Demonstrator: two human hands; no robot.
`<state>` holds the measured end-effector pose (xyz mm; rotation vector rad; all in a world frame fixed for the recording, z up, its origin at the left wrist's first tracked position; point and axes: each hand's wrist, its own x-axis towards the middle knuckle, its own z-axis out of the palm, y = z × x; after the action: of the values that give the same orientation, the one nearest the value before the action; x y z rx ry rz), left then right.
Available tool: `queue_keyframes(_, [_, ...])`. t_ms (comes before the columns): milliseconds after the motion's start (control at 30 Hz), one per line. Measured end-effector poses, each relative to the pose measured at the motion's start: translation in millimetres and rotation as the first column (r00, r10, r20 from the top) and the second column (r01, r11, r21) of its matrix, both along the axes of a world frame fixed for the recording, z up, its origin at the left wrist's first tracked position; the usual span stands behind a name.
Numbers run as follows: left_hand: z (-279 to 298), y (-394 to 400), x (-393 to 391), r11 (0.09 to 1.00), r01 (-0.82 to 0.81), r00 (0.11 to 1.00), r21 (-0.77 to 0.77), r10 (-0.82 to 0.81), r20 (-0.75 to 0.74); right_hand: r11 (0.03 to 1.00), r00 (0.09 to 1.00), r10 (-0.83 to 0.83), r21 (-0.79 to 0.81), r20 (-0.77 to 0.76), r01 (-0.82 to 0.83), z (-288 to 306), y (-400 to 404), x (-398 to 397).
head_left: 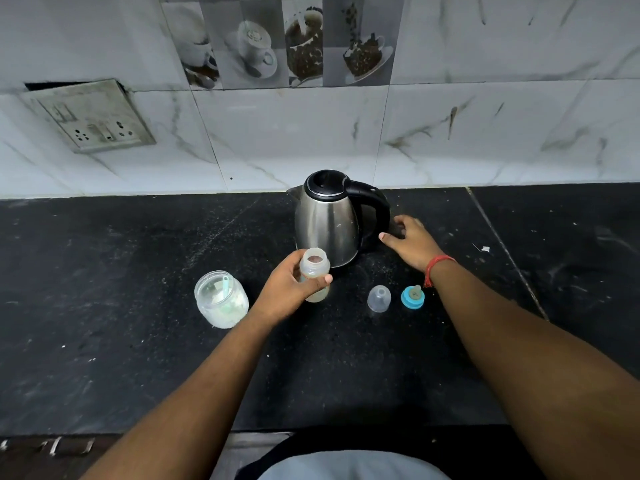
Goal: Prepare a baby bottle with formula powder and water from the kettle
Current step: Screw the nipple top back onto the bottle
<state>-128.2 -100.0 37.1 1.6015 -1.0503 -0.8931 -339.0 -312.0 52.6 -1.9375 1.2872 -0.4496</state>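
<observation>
My left hand [291,289] grips an open, clear baby bottle [314,268] standing on the black counter [138,341], just in front of the steel kettle [325,223]. The kettle has a black lid and a black handle on its right side. My right hand [410,242] hovers just right of that handle with loosely spread fingers, holding nothing. A glass jar of white formula powder [221,299] with a blue scoop inside stands left of the bottle. The clear bottle cap [379,298] and the blue ring with its teat [412,297] lie to the right of the bottle.
A marble-tiled wall rises behind the counter, with a switch and socket plate [93,116] at upper left. A small scrap [486,249] lies on the counter to the right. The counter's front edge runs along the bottom.
</observation>
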Motion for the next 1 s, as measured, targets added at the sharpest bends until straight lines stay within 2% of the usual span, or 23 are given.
queue_keyframes(167, [-8.5,-0.1,-14.9,0.998,0.037,0.999,0.045,-0.037,0.015,0.999,0.999,0.016,0.037,0.039,-0.017,-13.2,5.2,-34.3])
queue_keyframes(533, [-29.4,-5.7,-40.6,0.986,0.127,0.992,0.109,-0.126,-0.012,0.994,0.994,-0.077,0.088,0.080,0.070,-47.7,29.1,-86.2])
queue_keyframes(667, [-35.4,-7.0,-43.8,0.982,0.137,0.990,0.130,-0.135,-0.028,1.000,0.998,0.014,-0.008,-0.067,-0.014,-62.3,37.0,-95.2])
queue_keyframes(833, [-37.4,-8.9,-43.5,0.978,0.150,0.989,0.143,-0.148,-0.024,0.986,0.952,0.122,-0.074,-0.280,-0.148,-75.6,42.3,-97.0])
queue_keyframes(1000, [-34.1,-10.6,-41.9,0.981,0.153,0.988,0.123,-0.152,-0.017,0.981,0.947,0.100,-0.128,-0.304,-0.145,-83.8,44.7,-94.9])
